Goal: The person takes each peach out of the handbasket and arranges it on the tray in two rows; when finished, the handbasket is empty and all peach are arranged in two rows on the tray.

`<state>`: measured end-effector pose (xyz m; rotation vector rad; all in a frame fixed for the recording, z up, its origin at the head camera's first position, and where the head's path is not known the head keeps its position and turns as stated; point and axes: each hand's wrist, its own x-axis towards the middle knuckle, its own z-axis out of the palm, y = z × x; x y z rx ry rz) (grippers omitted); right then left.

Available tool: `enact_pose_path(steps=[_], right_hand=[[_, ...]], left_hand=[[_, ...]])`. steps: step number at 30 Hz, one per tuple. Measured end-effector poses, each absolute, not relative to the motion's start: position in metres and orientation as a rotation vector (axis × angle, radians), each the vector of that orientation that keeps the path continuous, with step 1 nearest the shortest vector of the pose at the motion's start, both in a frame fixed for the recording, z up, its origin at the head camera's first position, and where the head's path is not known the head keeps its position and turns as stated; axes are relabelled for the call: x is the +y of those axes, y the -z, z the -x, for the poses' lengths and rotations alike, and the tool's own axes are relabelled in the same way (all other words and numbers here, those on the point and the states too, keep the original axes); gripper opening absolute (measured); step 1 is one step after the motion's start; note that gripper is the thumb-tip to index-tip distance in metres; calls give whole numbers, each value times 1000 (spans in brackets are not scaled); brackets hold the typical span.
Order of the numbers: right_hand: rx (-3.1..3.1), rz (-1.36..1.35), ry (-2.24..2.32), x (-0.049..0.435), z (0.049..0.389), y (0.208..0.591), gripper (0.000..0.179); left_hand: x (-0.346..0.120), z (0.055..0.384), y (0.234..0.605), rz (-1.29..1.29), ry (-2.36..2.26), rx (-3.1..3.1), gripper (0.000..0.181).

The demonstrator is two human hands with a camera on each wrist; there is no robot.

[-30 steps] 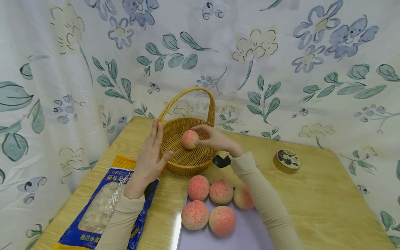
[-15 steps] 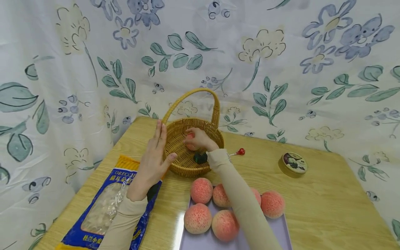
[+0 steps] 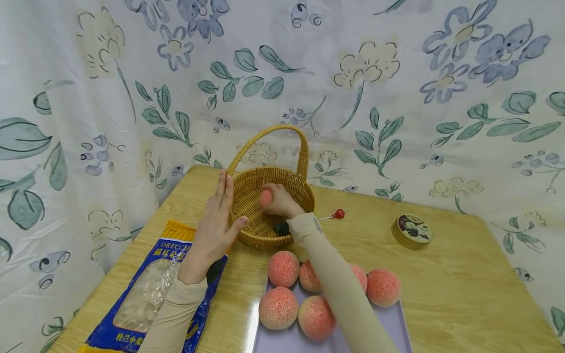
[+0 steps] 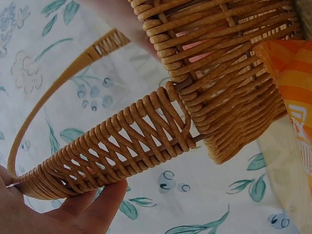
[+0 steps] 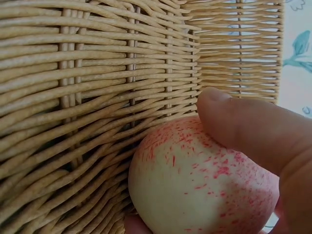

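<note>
My right hand (image 3: pixel 277 202) is inside the round wicker basket (image 3: pixel 251 230), gripping a peach (image 3: pixel 266 197) low near its woven bottom. Close up in the right wrist view, the thumb lies over the top of that pale, red-speckled peach (image 5: pixel 195 180), against the basket's weave (image 5: pixel 87 87). At the basket's left rim, my left hand (image 3: pixel 214 220) has two straight fingers up at the handle's foot and the thumb spread. Seen from the left wrist, its fingers (image 4: pixel 105 207) hold the narrow part of the handle (image 4: pixel 117 146) from both sides.
Several more peaches (image 3: pixel 284 269) sit on a lilac tray (image 3: pixel 399 333) in front, partly under my right forearm. A blue-and-yellow pasta bag (image 3: pixel 145 289) lies left beneath my left forearm. Right of the basket are a red lollipop (image 3: pixel 338 214) and a round tin (image 3: pixel 412 230).
My right hand has lowered the peach deeper into the basket. Its forearm has shifted left, uncovering the lollipop and the rightmost peach. The left hand stays at the handle.
</note>
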<state>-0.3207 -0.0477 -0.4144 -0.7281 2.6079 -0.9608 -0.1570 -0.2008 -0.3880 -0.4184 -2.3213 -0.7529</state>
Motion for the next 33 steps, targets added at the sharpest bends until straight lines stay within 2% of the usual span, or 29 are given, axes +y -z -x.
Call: enact_pose_path(steps=[10,18,27,33], right_hand=[[2572,715,1060,-47,322,415,77],[2342,618,1429,-34,325,407,75],[2208,632,1606,10,323,378,67],[2015,687,1713,56,297,355,70]], left_hand=[[-201,156,387,411,746,-2330,86],[-201,154,387,399,768,-2358,88],[-201,155,387,435,779,-2331,88],[-201,154,386,433,800,-2355,90]])
